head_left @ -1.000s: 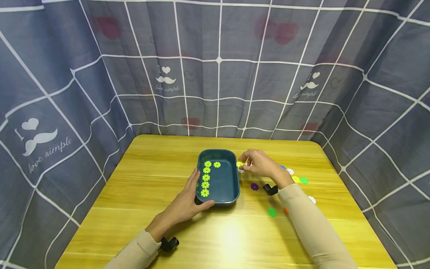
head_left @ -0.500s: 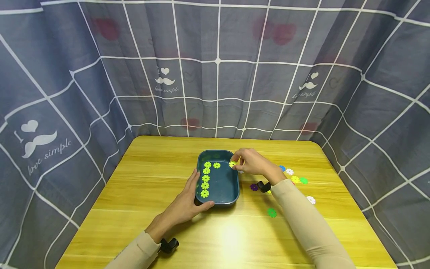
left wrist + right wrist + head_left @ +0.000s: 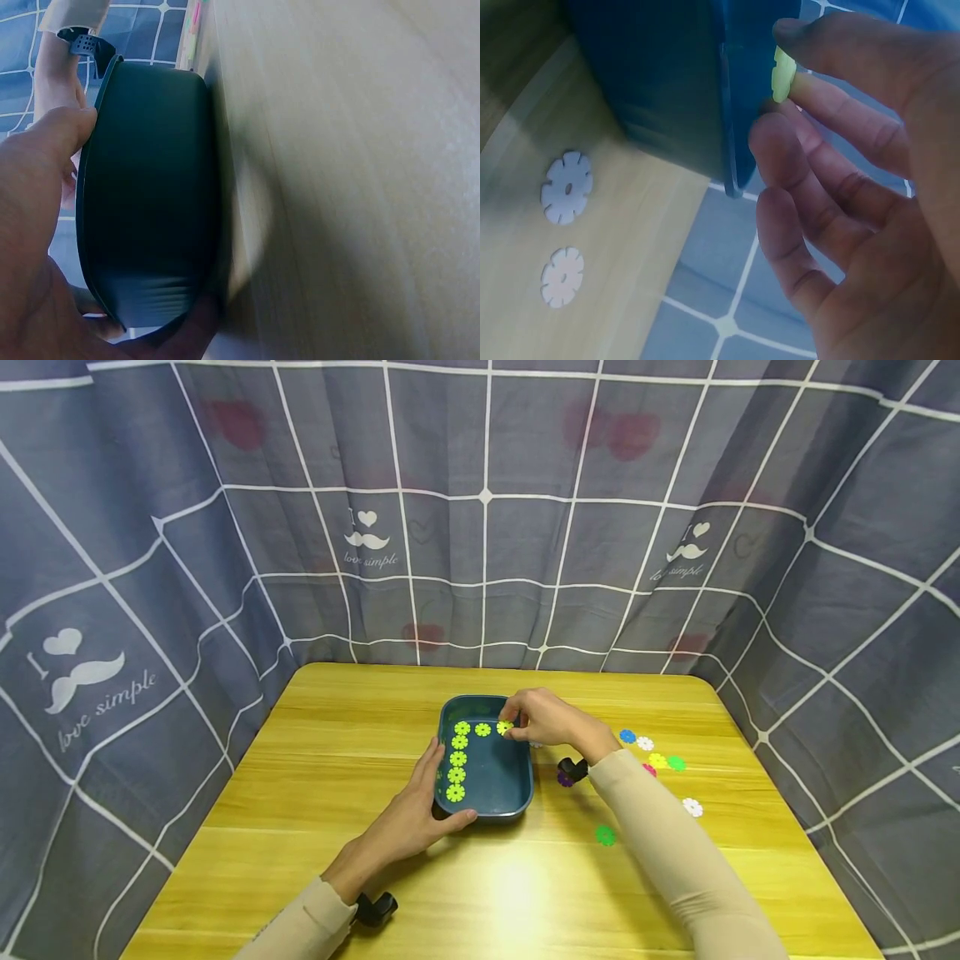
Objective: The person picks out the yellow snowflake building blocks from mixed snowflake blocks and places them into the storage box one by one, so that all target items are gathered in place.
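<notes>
A dark blue-green plastic tub (image 3: 497, 781) stands on the table. My left hand (image 3: 405, 818) holds its near left corner, fingers along the left wall and thumb at the near rim. Inside, several yellow-green notched discs (image 3: 457, 759), shaped like flowers, form a column along the left side. One more notched disc (image 3: 482, 729) lies right of the column's far end. My right hand (image 3: 551, 720) is over the tub's far right part, pinching another yellow-green notched disc (image 3: 783, 76) between thumb and finger. In the right wrist view that disc appears edge-on, beside the tub wall.
Loose notched discs lie on the wooden table (image 3: 315, 760) right of the tub, among them a green disc (image 3: 605, 836), a blue disc (image 3: 627, 736) and a white disc (image 3: 692, 807). Two pale discs (image 3: 568, 187) show near the tub wall. A grey checked curtain (image 3: 450, 527) surrounds the table.
My right hand has carried the pinched yellow-green disc leftward from beside the tub, over its right rim, to the right of the far disc. The left hand keeps its hold.
</notes>
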The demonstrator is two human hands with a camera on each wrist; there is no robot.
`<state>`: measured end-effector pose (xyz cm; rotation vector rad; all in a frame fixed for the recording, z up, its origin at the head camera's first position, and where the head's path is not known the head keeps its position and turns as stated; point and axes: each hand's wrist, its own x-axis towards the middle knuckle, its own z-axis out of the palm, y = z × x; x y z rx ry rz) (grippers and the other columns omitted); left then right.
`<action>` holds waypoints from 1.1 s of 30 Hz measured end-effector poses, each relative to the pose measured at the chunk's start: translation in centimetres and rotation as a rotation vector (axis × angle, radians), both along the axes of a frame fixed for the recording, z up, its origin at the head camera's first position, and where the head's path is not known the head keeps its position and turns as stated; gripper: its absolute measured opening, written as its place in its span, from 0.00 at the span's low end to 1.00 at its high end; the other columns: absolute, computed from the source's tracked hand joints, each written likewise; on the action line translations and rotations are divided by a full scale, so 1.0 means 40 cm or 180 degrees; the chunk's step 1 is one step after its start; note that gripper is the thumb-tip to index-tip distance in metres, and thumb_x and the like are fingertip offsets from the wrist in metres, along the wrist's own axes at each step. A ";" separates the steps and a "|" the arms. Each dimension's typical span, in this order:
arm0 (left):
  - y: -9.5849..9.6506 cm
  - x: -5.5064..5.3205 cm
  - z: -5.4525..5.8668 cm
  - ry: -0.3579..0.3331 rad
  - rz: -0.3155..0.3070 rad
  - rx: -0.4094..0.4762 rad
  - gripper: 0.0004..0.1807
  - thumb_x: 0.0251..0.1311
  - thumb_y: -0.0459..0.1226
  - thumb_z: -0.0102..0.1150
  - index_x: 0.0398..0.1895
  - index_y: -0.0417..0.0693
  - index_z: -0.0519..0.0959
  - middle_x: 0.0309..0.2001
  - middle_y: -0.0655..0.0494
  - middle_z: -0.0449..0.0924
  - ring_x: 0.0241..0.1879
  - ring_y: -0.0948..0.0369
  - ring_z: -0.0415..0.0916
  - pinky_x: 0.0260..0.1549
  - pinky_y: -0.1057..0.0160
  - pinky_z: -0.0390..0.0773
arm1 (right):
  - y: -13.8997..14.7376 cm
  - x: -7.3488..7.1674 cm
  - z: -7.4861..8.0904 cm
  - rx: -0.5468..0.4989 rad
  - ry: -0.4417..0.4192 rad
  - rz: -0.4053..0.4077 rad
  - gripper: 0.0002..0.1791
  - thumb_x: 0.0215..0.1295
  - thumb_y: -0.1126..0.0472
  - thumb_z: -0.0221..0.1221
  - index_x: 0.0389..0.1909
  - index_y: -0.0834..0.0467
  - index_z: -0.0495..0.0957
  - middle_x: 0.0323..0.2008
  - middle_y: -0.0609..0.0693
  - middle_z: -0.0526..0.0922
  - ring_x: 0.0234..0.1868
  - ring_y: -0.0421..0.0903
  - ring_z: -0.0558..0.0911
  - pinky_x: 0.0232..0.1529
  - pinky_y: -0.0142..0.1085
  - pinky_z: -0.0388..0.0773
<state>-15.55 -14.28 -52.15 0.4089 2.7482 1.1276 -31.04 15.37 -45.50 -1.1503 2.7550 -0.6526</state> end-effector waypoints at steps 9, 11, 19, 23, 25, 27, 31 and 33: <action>0.000 0.002 -0.002 0.0003 -0.0005 0.0000 0.70 0.73 0.63 0.78 1.00 0.49 0.40 1.00 0.51 0.31 0.93 0.34 0.58 0.84 0.27 0.72 | -0.032 -0.018 -0.006 0.0123 -0.0135 0.0125 0.13 0.77 0.58 0.78 0.56 0.57 0.94 0.54 0.53 0.97 0.43 0.42 0.92 0.50 0.36 0.93; 0.000 0.001 -0.002 0.0000 -0.0005 0.0008 0.70 0.73 0.63 0.78 1.00 0.50 0.40 1.00 0.52 0.30 0.92 0.34 0.59 0.83 0.27 0.73 | -0.040 -0.023 -0.008 0.0162 -0.0159 0.0135 0.14 0.78 0.58 0.77 0.58 0.58 0.94 0.55 0.53 0.97 0.44 0.43 0.92 0.51 0.37 0.93; -0.001 -0.003 0.000 0.0019 0.0004 -0.0002 0.70 0.72 0.63 0.78 1.00 0.49 0.41 1.00 0.50 0.31 0.93 0.35 0.58 0.83 0.27 0.72 | -0.069 -0.039 -0.013 0.0288 -0.0194 0.0207 0.14 0.77 0.55 0.79 0.56 0.56 0.94 0.54 0.50 0.97 0.45 0.42 0.92 0.52 0.37 0.93; 0.003 -0.003 0.004 0.0011 -0.0010 -0.0015 0.70 0.72 0.63 0.78 1.00 0.49 0.41 1.00 0.50 0.31 0.94 0.35 0.56 0.84 0.27 0.72 | -0.079 -0.042 -0.011 0.0340 -0.0184 0.0229 0.12 0.76 0.55 0.80 0.54 0.54 0.94 0.53 0.49 0.97 0.46 0.43 0.92 0.53 0.37 0.93; 0.004 -0.003 0.005 0.0005 -0.0012 -0.0026 0.70 0.72 0.63 0.78 1.00 0.48 0.41 1.00 0.50 0.31 0.94 0.35 0.57 0.84 0.27 0.72 | -0.086 -0.046 -0.011 0.0374 -0.0175 0.0245 0.12 0.76 0.55 0.80 0.54 0.54 0.94 0.53 0.48 0.97 0.47 0.44 0.93 0.54 0.37 0.93; 0.004 -0.003 0.005 0.0006 -0.0004 -0.0031 0.70 0.72 0.63 0.78 1.00 0.48 0.41 1.00 0.50 0.31 0.93 0.35 0.57 0.83 0.27 0.72 | -0.093 -0.051 -0.012 0.0413 -0.0173 0.0254 0.12 0.76 0.55 0.80 0.54 0.53 0.94 0.52 0.48 0.97 0.49 0.46 0.93 0.54 0.37 0.92; 0.004 -0.002 0.005 0.0014 0.0004 -0.0035 0.70 0.73 0.63 0.78 1.00 0.49 0.41 1.00 0.50 0.31 0.93 0.35 0.57 0.83 0.27 0.72 | -0.106 -0.061 -0.018 0.0484 -0.0180 0.0279 0.13 0.75 0.55 0.80 0.55 0.55 0.94 0.49 0.49 0.96 0.51 0.50 0.94 0.56 0.39 0.92; 0.004 -0.001 0.005 0.0016 0.0001 -0.0032 0.70 0.73 0.63 0.78 1.00 0.49 0.41 1.00 0.49 0.31 0.94 0.36 0.56 0.84 0.27 0.72 | -0.110 -0.065 -0.023 0.0509 -0.0197 0.0279 0.14 0.74 0.55 0.81 0.55 0.55 0.95 0.48 0.49 0.96 0.52 0.51 0.94 0.57 0.39 0.92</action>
